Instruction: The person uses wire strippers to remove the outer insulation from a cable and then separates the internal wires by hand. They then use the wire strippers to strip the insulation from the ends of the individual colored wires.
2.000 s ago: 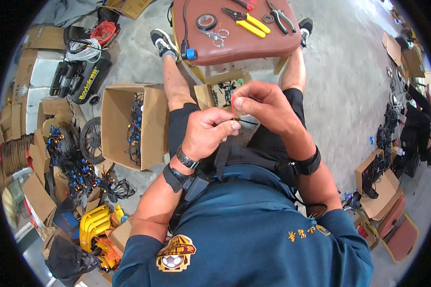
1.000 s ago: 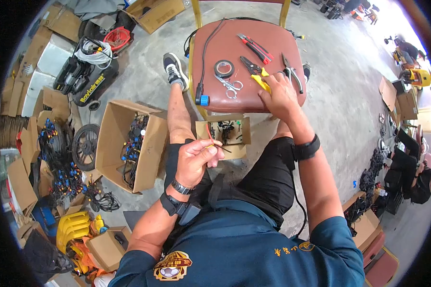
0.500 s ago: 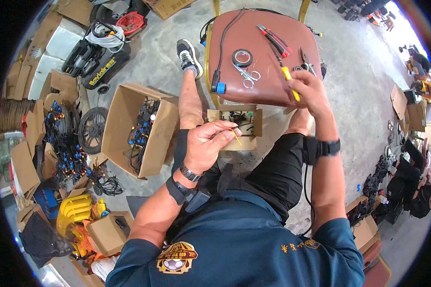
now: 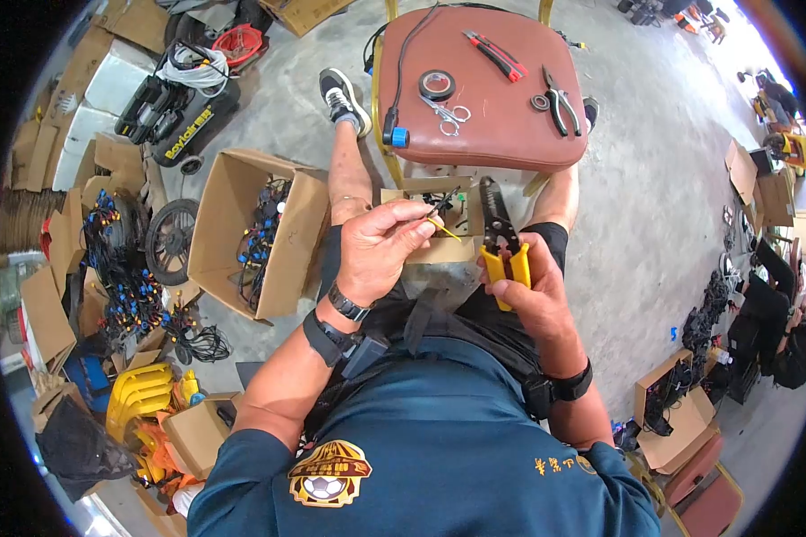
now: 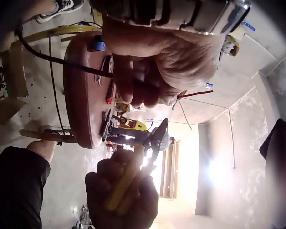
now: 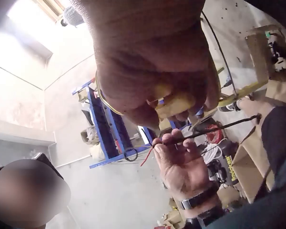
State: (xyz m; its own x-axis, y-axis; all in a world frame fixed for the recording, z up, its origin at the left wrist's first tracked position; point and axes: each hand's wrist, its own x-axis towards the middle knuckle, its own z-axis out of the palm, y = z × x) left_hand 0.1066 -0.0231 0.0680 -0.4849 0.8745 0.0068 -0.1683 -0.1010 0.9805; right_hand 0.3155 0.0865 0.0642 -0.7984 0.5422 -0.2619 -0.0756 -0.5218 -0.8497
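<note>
My left hand (image 4: pixel 376 251) pinches a thin black cable (image 6: pixel 219 128) between thumb and fingers. From its end a yellow wire (image 4: pixel 445 231) sticks out in the head view, and a red wire (image 5: pixel 196 94) spreads apart from it in the left wrist view. To the right, my right hand (image 4: pixel 539 288) grips wire strippers by their yellow handles (image 4: pixel 508 268). Their dark jaws point up and away from me, a short gap from the wire. In the right wrist view, my right hand's fingers hide most of the tool.
Ahead stands a chair with a brown seat (image 4: pixel 510 134), bearing a red-handled cutter (image 4: pixel 496 57), tape (image 4: pixel 436 85), scissors (image 4: pixel 445 117) and pliers (image 4: pixel 560 100). Below it sits a small open box (image 4: pixel 443 251). A big carton (image 4: pixel 215 233) of cables is at left.
My right hand took the yellow-handled wire strippers off the chair seat and brought them back towards my lap, beside the left hand. My left hand kept its pinch on the cable.
</note>
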